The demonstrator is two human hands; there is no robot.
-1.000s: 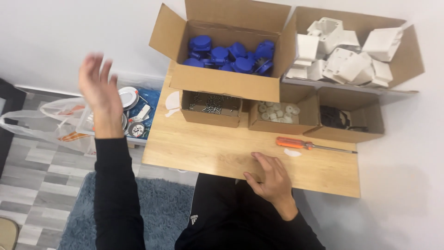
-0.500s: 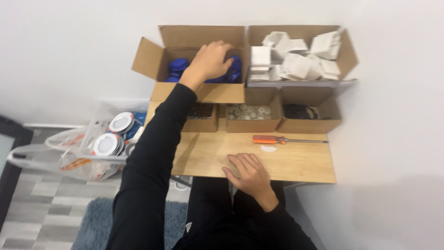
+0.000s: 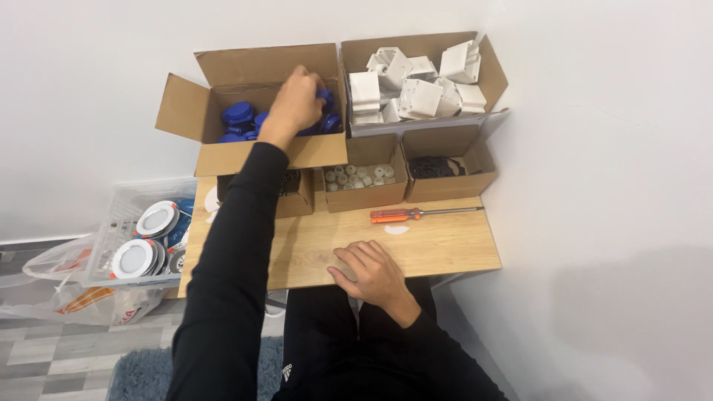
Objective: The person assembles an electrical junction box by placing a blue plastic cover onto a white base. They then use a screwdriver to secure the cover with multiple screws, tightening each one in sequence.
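Note:
My left hand [image 3: 295, 101] reaches far forward into an open cardboard box [image 3: 260, 157] of blue round parts [image 3: 238, 115]. Its fingers curl down among the parts at the box's right side, so their grip is hidden. My right hand [image 3: 373, 270] rests palm down near the front edge of the wooden table [image 3: 453, 246], fingers slightly spread, holding nothing. An orange-handled screwdriver [image 3: 394, 215] lies on the table just beyond it, beside a small white disc [image 3: 396, 229].
A box of white plastic housings [image 3: 420, 93] stands at the back right. In front sit small boxes of white round pieces [image 3: 359, 174], black pieces [image 3: 437, 167] and dark parts [image 3: 294, 194]. A clear bin of round lamps [image 3: 140, 241] sits left of the table. A wall is close on the right.
My left hand rose from beside the table, went into the blue-parts box and now sits a little deeper in it. My right hand has stayed on the table.

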